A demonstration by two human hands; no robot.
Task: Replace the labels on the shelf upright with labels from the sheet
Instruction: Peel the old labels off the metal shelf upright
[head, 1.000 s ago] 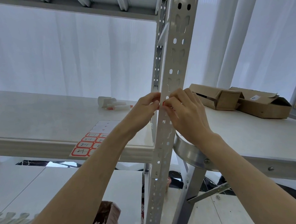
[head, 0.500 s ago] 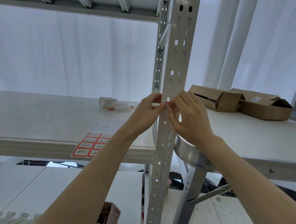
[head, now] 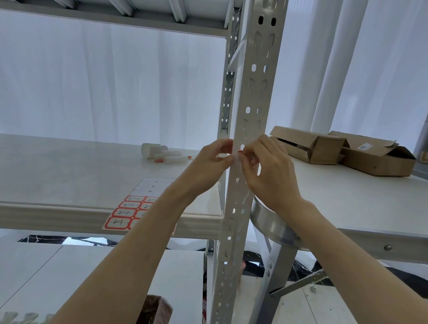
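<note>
A pale perforated shelf upright (head: 254, 94) runs down the middle of the view. Both hands meet on it at shelf height. My left hand (head: 209, 165) pinches the upright's left edge. My right hand (head: 269, 175) has its fingertips pressed on a small red-bordered label (head: 248, 157) stuck on the upright's face; only a sliver of the label shows between the fingers. The label sheet (head: 135, 207) lies on the shelf board near its front edge, with red-bordered handwritten labels in its near rows and blank backing in its far rows. My left forearm covers its right side.
Peeled, curled labels and backing scraps (head: 163, 155) lie further back on the shelf board (head: 57, 172). Two open cardboard boxes (head: 344, 149) sit on a white table (head: 380, 217) to the right. A brown object (head: 157, 313) is low down near the upright's foot.
Both hands have stayed on the upright at the same spot, with only small finger shifts on the label. The view has tilted slightly.
</note>
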